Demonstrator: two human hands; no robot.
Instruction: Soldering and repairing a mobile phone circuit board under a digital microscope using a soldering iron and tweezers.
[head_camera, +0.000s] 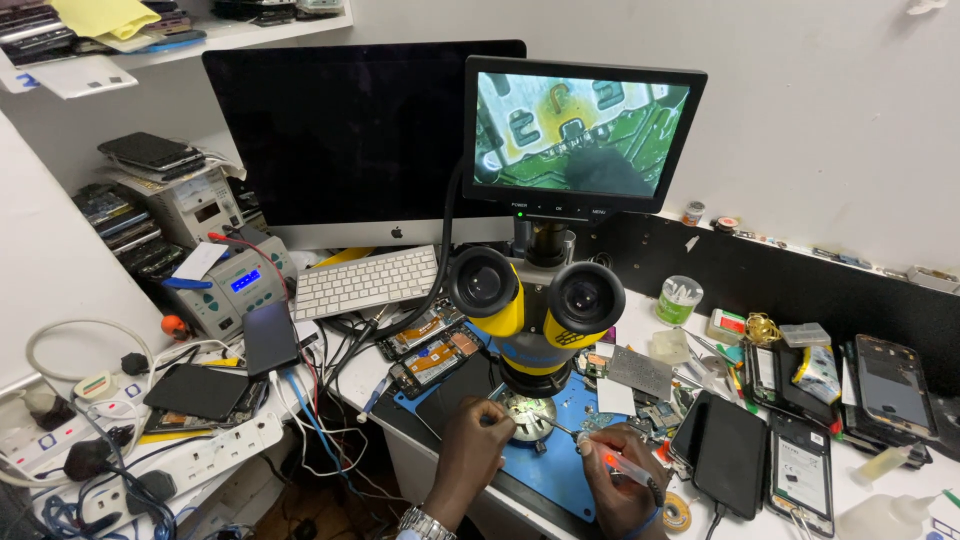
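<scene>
Both bare hands low at near edge, working under yellow-and-black stereo microscope (537, 320). Left hand (472, 440), silver metal wristwatch (424, 524) on wrist, fingers curled shut, apparently pinching fine metal tweezers (556, 428) whose tip runs toward lit spot; exact hold hard to make out. Right hand (622, 478) closed round small translucent syringe-like tube with orange glow (622, 464), angled toward same spot, probably for steady aim under lens. Small green circuit board (527, 412) right under ring light on blue silicone work mat (545, 455), between the two hands, placed there for magnified view. Small black-framed monitor (583, 133) above microscope showing enlarged green board. Large dark-screened silver desktop computer (345, 140) far left behind, white keyboard (365, 281) before it. Grey soldering station with blue display (236, 284) left, amid cables and white power strips (205, 455). Opened phones and black phone with dark screen (731, 453) right of mat, within reach. Roll of yellow tape (677, 511) just beside right hand.
</scene>
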